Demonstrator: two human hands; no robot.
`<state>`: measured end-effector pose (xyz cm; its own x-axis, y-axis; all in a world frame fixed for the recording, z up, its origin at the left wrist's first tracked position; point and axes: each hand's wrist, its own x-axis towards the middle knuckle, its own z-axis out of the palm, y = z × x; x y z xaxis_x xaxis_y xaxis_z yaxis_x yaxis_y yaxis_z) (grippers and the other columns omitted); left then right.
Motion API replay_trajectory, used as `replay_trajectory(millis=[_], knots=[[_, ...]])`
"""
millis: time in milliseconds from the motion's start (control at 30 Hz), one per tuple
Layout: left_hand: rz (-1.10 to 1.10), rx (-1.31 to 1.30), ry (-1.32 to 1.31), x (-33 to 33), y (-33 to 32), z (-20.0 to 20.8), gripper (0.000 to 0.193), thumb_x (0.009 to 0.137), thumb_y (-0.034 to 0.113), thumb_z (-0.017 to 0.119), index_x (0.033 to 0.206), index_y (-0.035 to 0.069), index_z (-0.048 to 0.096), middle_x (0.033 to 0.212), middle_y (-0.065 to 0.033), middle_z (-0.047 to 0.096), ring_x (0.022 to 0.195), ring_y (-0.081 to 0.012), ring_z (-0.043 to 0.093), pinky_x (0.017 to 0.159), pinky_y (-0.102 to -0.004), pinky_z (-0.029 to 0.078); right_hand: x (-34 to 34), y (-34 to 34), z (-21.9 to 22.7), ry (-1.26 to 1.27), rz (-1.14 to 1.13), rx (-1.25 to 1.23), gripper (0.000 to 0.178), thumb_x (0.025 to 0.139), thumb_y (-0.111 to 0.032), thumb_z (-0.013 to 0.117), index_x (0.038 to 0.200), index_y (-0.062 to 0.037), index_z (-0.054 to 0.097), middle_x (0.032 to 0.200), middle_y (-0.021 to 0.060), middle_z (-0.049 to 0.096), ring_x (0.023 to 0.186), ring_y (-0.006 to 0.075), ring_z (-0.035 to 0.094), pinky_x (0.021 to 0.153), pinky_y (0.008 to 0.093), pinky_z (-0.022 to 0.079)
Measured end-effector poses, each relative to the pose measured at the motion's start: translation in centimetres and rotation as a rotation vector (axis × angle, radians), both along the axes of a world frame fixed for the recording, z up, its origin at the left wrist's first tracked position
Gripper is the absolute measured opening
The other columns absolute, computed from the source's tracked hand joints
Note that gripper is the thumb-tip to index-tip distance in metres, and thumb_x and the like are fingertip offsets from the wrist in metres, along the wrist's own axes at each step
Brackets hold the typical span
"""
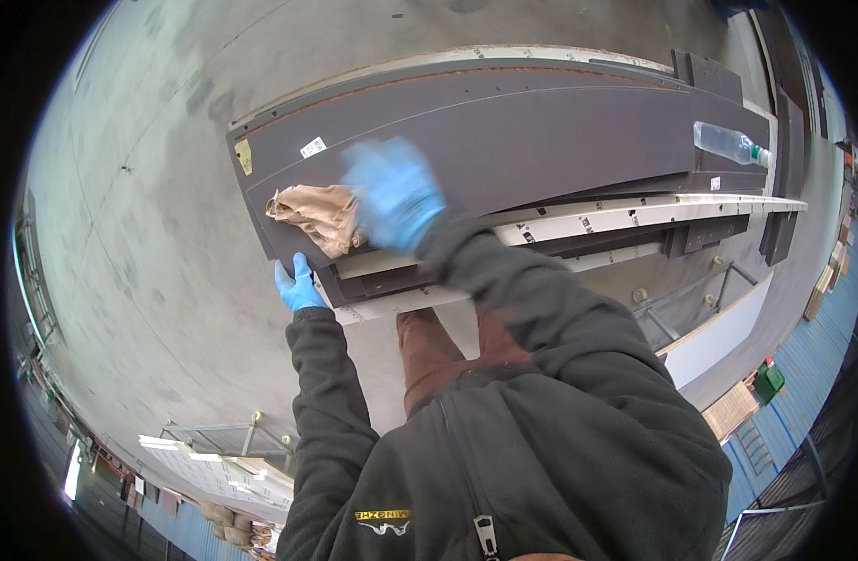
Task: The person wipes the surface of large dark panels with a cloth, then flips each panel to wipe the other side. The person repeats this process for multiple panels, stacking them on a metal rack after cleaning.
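Note:
My right hand (392, 192), in a blue glove, is smeared by motion over a dark grey panel (541, 140). Its edge overlaps a crumpled tan cloth (319, 215) lying near the panel's left end. Whether its fingers grip the cloth cannot be made out. At the near left corner of the panel stack, my blue-gloved left hand (301, 284) touches the edge, with two digits spread apart. The panel carries a white label (312, 147) and a yellow label (244, 157) at its left end.
More dark panels and white strips (635, 217) are stacked under and beside the top panel. A clear plastic bottle (725, 142) lies at the right end. Wheeled metal racks with pale boards (723, 327) stand at the lower right, and another (223, 472) at the lower left.

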<state>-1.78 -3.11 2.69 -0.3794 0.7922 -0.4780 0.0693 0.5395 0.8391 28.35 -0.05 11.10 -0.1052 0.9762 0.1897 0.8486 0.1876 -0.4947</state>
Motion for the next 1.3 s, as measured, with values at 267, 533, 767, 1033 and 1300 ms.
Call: replay_trajectory(millis=[267,533,767,1033,1300], knots=[[-0.017,-0.042,0.078,0.7,0.5,0.8,0.055,0.101,0.013,0.072,0.149,-0.006,0.051,0.135,-0.0138,0.065,0.11,-0.0213,0.065,0.095,-0.0357,0.057,-7.7,-1.3,-5.9,-0.157,0.211,0.038,0.058,0.094,-0.035,0.062,0.148,-0.0119,0.061,0.161,0.0193,0.048,0.156,0.0373,0.035,0.127,0.0647,0.02],[-0.015,-0.034,0.029,0.1,0.7,0.2,0.052,0.101,0.014,0.071,0.147,-0.005,0.054,0.134,-0.0129,0.067,0.111,-0.0206,0.066,0.097,-0.0353,0.055,8.5,-11.0,-3.5,-0.08,0.001,-0.133,0.06,0.085,-0.019,0.069,0.142,-0.0021,0.061,0.162,0.0225,0.045,0.15,0.0374,0.044,0.126,0.0507,0.032],[0.001,-0.056,0.008,-0.2,0.7,0.6,0.05,0.102,0.015,0.071,0.147,-0.002,0.055,0.13,-0.0124,0.069,0.111,-0.0227,0.067,0.096,-0.0386,0.057,31.9,-17.7,-6.0,-0.246,-0.57,0.178,0.035,0.096,-0.032,0.07,0.117,-0.0042,0.068,0.133,0.0227,0.066,0.128,0.0404,0.062,0.109,0.0504,0.049],[-0.044,-0.011,-0.074,-1.2,0.7,-0.2,0.045,0.103,0.016,0.07,0.144,-0.001,0.058,0.129,-0.0115,0.069,0.111,-0.0232,0.067,0.097,-0.0393,0.057,52.8,-26.6,-12.4,-0.14,-1.45,-0.079,0.054,0.102,-0.039,0.059,0.134,0.0037,0.061,0.126,0.0321,0.063,0.119,0.0494,0.062,0.104,0.0529,0.05],[-0.005,-0.055,-0.03,-1.9,0.6,-0.1,0.045,0.102,0.014,0.072,0.143,0.0,0.058,0.129,-0.0109,0.068,0.112,-0.0223,0.067,0.098,-0.0391,0.058,47.4,-23.2,-10.8,-0.469,-1.277,0.04,0.048,0.101,-0.035,0.06,0.129,0.0033,0.061,0.141,0.0276,0.057,0.131,0.0465,0.055,0.108,0.0544,0.047]])
